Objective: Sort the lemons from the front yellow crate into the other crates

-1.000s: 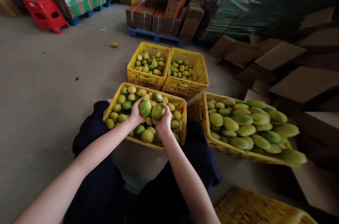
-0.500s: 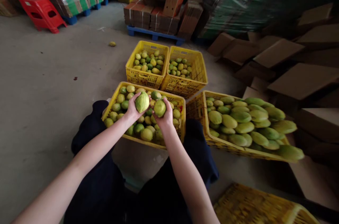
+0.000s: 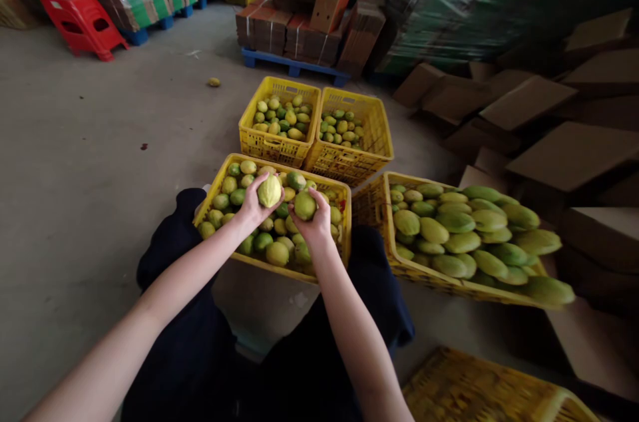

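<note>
While our left hand (image 3: 253, 204) clasps a pale yellow-green oval fruit (image 3: 270, 190), our right hand (image 3: 318, 222) grips a rounder green fruit (image 3: 305, 206), just beside. Both are at twelve o'clock, above the yellow plastic crate (image 3: 279, 269) of mixed fruits (image 3: 277, 253), seemingly cupped so that we see their skins. At two o'clock, long green fruits (image 3: 459, 222) lie heaped, perhaps grouped by shape.

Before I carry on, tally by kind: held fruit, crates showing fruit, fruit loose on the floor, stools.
Held fruit: 2, one in the left hand, one in the right hand
Crates showing fruit: 4 (near crate, back-left crate, back-right crate, right crate)
Floor fruit: 1
Red stool: 1
Total: 8
</note>
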### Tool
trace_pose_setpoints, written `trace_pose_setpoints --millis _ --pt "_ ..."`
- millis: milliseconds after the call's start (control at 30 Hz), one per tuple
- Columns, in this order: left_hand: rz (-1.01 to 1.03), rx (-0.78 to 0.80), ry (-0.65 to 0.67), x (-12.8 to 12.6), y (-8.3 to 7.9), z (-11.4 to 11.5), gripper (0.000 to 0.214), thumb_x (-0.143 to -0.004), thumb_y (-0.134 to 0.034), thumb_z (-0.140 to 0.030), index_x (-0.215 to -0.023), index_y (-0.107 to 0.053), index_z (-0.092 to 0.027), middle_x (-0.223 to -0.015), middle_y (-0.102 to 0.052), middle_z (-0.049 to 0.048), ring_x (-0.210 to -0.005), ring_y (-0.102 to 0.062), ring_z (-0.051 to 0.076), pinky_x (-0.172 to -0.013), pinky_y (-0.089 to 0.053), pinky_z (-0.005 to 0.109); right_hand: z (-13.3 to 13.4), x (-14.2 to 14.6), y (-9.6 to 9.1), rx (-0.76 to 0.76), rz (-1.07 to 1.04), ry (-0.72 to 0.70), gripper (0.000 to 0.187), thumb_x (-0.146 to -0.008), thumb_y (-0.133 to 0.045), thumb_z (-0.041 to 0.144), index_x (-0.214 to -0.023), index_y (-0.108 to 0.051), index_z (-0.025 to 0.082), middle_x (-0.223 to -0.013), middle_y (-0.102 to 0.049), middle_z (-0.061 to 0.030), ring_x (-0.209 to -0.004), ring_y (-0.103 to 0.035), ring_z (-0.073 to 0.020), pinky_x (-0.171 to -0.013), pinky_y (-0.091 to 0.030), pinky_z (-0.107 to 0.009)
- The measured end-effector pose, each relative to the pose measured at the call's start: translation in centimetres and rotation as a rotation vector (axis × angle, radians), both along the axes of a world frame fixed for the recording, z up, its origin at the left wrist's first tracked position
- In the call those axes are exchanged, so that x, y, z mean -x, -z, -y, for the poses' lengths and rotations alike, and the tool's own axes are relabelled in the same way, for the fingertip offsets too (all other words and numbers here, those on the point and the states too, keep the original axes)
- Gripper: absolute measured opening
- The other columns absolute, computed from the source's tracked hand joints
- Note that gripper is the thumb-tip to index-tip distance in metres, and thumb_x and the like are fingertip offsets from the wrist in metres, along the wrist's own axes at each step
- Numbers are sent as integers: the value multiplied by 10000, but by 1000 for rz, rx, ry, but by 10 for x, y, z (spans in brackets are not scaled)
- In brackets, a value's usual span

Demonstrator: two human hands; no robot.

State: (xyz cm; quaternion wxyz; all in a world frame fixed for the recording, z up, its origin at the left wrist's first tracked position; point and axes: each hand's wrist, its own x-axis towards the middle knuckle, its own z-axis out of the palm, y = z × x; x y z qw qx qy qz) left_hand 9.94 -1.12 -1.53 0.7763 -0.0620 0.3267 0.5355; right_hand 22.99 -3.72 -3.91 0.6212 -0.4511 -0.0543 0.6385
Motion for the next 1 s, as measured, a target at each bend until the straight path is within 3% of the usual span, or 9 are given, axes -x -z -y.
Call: trace_pose_setpoints --millis 100,200,333,467,633,767,900,1000 --pt "21 11 98 2 3 -1 271 -976 -494 -271 -1110 -673 -117 -732 -705 60 -598 -671 164 -537 -562 237 -1 -1 3 -13 -73 -76 131 -783 -664 343 -818 -571 258 -651 -634 26 -565 -602 -149 -489 -545 -263" --pt "7 73 173 2 8 -3 411 -1006 -334 -224 -1241 -639 -79 -775 -727 109 -616 -685 192 -528 -564 258 -3 -3 7 80 -154 -102 172 -854 -571 394 -846 -597 224 -690 -665 -25 -581 -629 -158 -483 -555 -248" --pt "1 77 176 2 8 -5 425 -989 -402 -255 -1325 -599 -84 -829 -741 124 -691 -722 227 -585 -599 312 -6 -8 11 194 -178 -55 101 -868 -572 331 -861 -580 231 -712 -679 -29 -642 -679 -176 -496 -578 -241" --pt "19 -22 139 5 1 -3 356 -969 -504 -309 -1249 -632 -129 -821 -749 76 -712 -745 207 -624 -613 290 -5 -8 3 94 -156 -9 73 -842 -637 274 -888 -590 243 -707 -684 18 -602 -652 -146 -494 -566 -229" --pt "100 -112 156 10 -7 0 385 -994 -427 -325 -1245 -640 -126 -816 -759 61 -673 -730 172 -612 -595 257 0 -3 -18 -80 -169 -86 173 -834 -585 263 -971 -666 196 -782 -738 -31 -610 -658 -143 -468 -483 -196" --pt "101 -146 156 15 -13 1 377 -979 -405 -313 -1200 -668 -158 -756 -738 36 -663 -710 162 -627 -576 256 7 -4 -24 -105 -181 -127 210 -806 -558 323 -885 -675 168 -734 -721 -53 -557 -607 -146 -464 -458 -224" --pt "87 -186 138 14 -11 4 298 -933 -460 -295 -1068 -701 -181 -796 -745 40 -785 -734 188 -723 -592 294 9 -5 -17 -196 -47 -91 225 -763 -612 373 -876 -676 189 -799 -719 -41 -592 -608 -152 -486 -459 -245" --pt "97 -256 133 6 -3 9 243 -893 -483 -275 -958 -695 -176 -1001 -768 89 -1059 -727 260 -890 -600 389 3 -1 -11 -285 305 68 262 -758 -674 418 -943 -677 231 -909 -718 -11 -728 -648 -168 -601 -530 -274"
